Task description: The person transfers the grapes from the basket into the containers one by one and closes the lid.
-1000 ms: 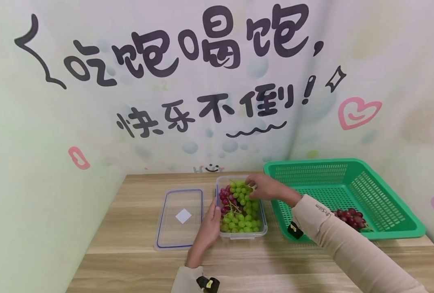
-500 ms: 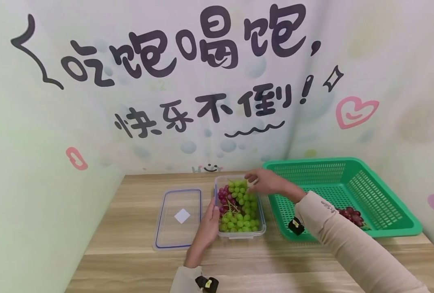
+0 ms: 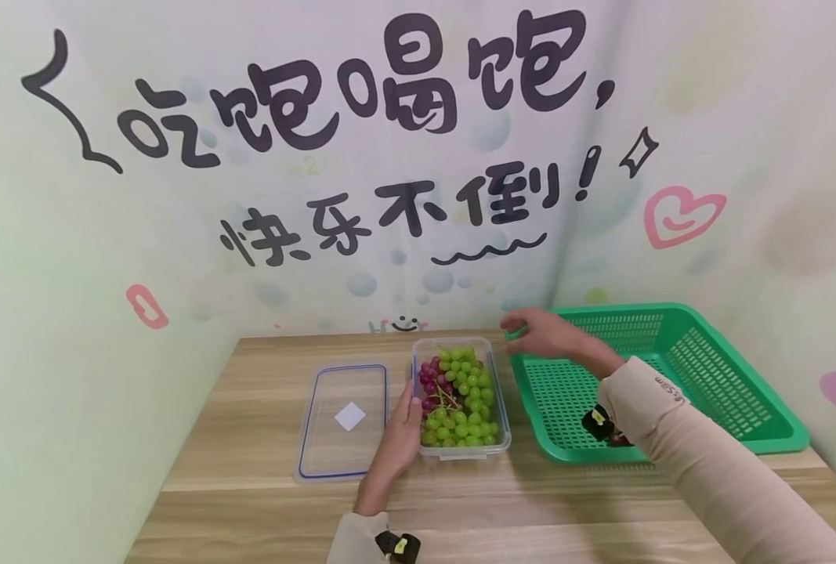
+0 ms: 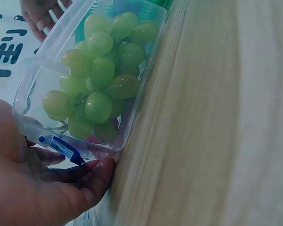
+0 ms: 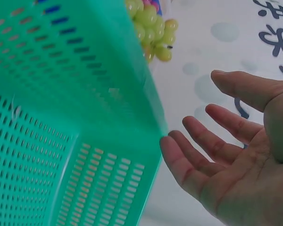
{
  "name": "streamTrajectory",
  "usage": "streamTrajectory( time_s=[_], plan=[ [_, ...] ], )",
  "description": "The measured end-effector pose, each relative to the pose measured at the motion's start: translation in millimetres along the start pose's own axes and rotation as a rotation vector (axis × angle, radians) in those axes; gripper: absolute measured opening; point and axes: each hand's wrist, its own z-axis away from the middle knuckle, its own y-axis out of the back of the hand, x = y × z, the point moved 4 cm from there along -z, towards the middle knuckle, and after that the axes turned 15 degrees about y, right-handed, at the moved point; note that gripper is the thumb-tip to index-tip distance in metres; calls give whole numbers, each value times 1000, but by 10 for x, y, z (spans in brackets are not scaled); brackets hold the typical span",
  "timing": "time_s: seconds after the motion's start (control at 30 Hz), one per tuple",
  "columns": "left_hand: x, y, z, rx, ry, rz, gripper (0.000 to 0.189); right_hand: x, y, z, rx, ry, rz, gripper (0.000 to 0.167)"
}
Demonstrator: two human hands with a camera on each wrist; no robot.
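Note:
A clear plastic food container [image 3: 465,452] on the table holds green grapes [image 3: 463,427] and purple grapes [image 3: 429,376]. My left hand [image 3: 402,431] grips its left side; in the left wrist view the bent fingers [image 4: 92,181] lie against the wall by a blue clip [image 4: 61,148]. My right hand [image 3: 546,333] hovers over the left back corner of the green basket [image 3: 763,384] with nothing in it. Its fingers spread loosely beside the basket rim in the right wrist view. Dark red grapes [image 3: 619,440] in the basket are mostly hidden by the right sleeve.
The container's lid [image 3: 347,450], with a blue seal and a white square label, lies flat on the wooden table [image 3: 460,509] to the left of the container. A printed cloth wall [image 3: 361,298] rises directly behind the table.
My right hand has left the green grapes, rising and moving right to the basket's corner. The left hand stays at the container. The right sleeve now covers more of the red grapes.

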Motion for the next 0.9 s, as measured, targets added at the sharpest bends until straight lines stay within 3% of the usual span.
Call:
streamTrajectory(
  time_s=[0.2, 0.5, 0.9],
  plan=[
    [-1, -24, -8, -4, -6, -8, 53, 152, 119, 150, 16, -15, 25, 51],
    [12, -41, -9, 0, -14, -13, 53, 387, 221, 358, -28, -54, 83, 58],
    [21, -65, -27, -17, -13, -24, 53, 566, 339, 675, -154, -120, 123, 60]
  ],
)
